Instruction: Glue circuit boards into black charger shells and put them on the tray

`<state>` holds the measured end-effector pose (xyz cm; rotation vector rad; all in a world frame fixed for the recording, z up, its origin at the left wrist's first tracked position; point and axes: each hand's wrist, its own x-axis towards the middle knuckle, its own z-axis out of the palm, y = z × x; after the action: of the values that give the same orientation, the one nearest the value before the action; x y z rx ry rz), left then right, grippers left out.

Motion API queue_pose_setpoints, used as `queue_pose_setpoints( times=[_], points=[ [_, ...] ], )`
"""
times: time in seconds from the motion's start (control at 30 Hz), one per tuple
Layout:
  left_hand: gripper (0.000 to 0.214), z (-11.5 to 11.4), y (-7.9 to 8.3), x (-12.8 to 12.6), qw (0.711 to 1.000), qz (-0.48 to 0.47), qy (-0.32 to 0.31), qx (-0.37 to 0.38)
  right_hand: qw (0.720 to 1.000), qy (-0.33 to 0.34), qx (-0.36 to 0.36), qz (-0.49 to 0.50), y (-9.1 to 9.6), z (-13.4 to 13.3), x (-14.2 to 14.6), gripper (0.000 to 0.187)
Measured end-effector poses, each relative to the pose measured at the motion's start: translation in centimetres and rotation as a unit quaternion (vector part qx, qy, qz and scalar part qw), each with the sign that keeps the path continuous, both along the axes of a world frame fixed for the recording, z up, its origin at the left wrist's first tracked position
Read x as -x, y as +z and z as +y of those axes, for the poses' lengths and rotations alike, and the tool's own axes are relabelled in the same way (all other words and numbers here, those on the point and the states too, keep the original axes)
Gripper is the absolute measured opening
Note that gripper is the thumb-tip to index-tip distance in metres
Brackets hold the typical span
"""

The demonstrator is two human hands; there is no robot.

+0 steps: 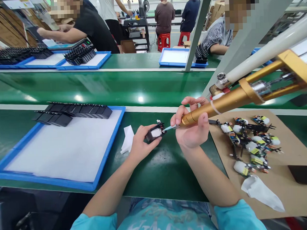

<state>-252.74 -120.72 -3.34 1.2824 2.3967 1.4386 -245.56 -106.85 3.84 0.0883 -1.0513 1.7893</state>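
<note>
My left hand (140, 145) grips a small black plastic housing (155, 132) with a white part inside, held just above the green table. My right hand (191, 127) is wrapped round the gold barrel of a glue dispenser (228, 100) that hangs from the upper right. Its pale blue nozzle tip (168, 128) touches the right end of the housing. A folded white cloth (127, 138) lies just left of my left hand.
A blue tray (99, 164) with a white liner and two rows of black housings (75, 111) lies at left. A brown board (290, 150) at right carries several small wired parts (250, 141) and a white cloth (262, 191). Other people sit beyond the green conveyor (117, 86).
</note>
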Motion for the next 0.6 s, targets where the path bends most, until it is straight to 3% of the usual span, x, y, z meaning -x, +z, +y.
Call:
queue_pose_setpoints(
  times=[0.4, 0.6],
  points=[
    [0.04, 1.1, -1.0, -1.4, 1.0, -0.014, -0.007, -0.003, 1.0, 0.018, 0.018, 0.006, 0.4, -0.8, -0.2, 0.039],
    [0.04, 1.3, -1.1, -2.1, 0.999, -0.012, -0.013, -0.049, 0.999, 0.035, 0.017, 0.007, 0.7, -1.6, -0.5, 0.037]
  ],
)
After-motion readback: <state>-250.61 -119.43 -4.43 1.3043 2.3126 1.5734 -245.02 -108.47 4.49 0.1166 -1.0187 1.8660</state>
